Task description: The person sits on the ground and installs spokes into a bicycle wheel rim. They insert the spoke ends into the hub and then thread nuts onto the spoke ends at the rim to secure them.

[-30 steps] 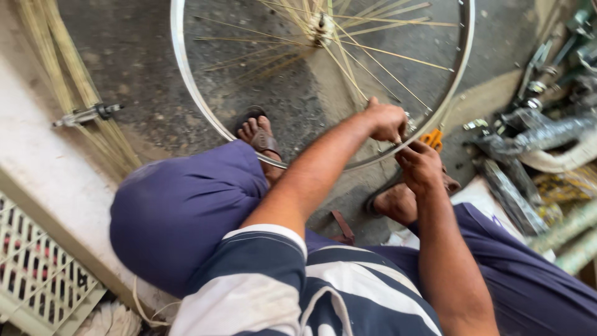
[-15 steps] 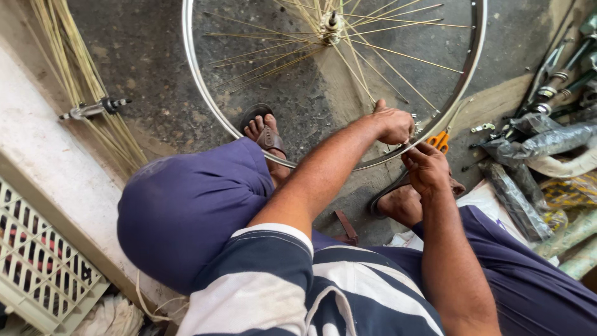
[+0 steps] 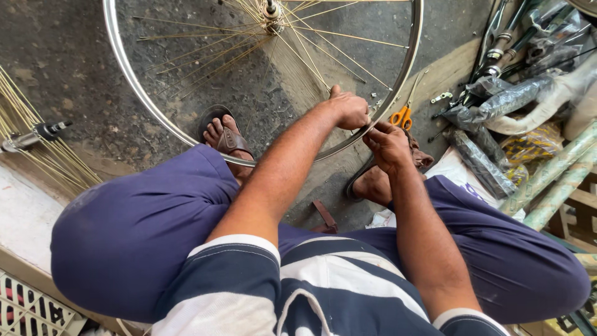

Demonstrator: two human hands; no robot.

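A silver bicycle wheel rim with thin spokes and a hub stands on the concrete floor between my feet. My left hand is closed on the rim's lower right edge. My right hand is just beside it, fingers pinched at the same part of the rim; what they pinch is too small to make out. I sit with purple-trousered knees spread, my left foot in a brown sandal under the rim.
Orange-handled scissors lie just beyond my hands. Wrapped bicycle parts and metal tubes pile up at the right. A loose hub with a bundle of spokes lies at the left. A white plastic crate sits bottom left.
The view has shifted so the wheel and hands sit slightly lower and nearer. Both hands stay at the same spot on the rim, with only small finger movement.
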